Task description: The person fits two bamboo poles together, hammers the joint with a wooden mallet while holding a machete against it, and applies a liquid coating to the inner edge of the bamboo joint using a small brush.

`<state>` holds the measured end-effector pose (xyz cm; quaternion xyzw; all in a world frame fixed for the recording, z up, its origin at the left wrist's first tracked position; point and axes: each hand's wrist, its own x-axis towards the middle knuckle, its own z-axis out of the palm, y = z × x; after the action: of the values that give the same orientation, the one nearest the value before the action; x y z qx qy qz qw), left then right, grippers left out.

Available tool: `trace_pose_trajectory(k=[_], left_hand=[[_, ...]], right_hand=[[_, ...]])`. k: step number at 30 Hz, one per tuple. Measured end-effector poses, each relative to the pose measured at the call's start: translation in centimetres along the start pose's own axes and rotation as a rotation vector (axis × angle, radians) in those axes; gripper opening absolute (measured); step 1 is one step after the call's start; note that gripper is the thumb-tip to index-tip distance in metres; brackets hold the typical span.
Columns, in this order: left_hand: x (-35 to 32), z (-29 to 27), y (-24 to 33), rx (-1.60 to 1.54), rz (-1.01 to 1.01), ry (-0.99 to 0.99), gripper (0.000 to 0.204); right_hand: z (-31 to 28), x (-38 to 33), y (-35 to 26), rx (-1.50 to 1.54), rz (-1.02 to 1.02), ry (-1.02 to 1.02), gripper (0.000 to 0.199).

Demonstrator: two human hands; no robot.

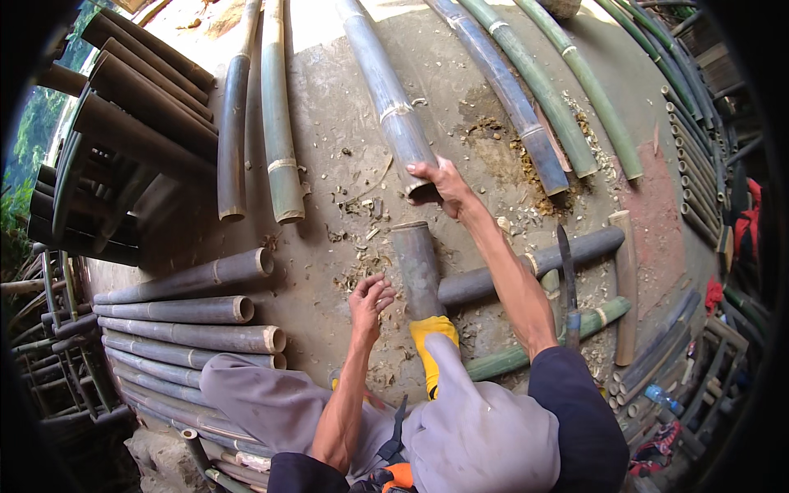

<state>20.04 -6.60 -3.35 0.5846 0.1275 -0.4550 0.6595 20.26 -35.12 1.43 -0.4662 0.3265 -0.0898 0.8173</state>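
My right hand (pixel 444 185) grips the near end of a long grey bamboo pole (pixel 386 99), which runs away from me over the ground. Its hollow cut end shows just under my fingers. My left hand (pixel 371 302) hovers above the ground, fingers loosely bent and apart, with nothing visible in it. Between my hands lies a short bamboo piece (pixel 417 263), its near end by my yellow-covered foot (pixel 433 345). A dark bamboo length (pixel 485 283) passes beneath my right forearm. To the right of that forearm is a long knife (pixel 569 275), blade pointing away from me.
More bamboo poles (pixel 526 86) lie beyond, left and right of the held one. Cut bamboo lengths (pixel 197 337) are lined up at my left, below a dark bamboo bench (pixel 148 90). Wood chips litter the ground (pixel 329 164). A plastic bottle (pixel 662 398) lies at the right.
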Motion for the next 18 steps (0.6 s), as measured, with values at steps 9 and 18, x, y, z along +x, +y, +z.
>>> trace_pose_trajectory(k=[9, 18], left_hand=[[1.8, 7.9, 5.9, -0.064, -0.024, -0.343, 0.054], [1.3, 8.0, 0.7, 0.031, -0.154, -0.280, 0.051]], right_hand=[[2.0, -16.2, 8.8, 0.565, 0.293, -0.108, 0.046], [1.7, -19.8, 13.2, -0.271, 0.119, 0.236, 0.081]])
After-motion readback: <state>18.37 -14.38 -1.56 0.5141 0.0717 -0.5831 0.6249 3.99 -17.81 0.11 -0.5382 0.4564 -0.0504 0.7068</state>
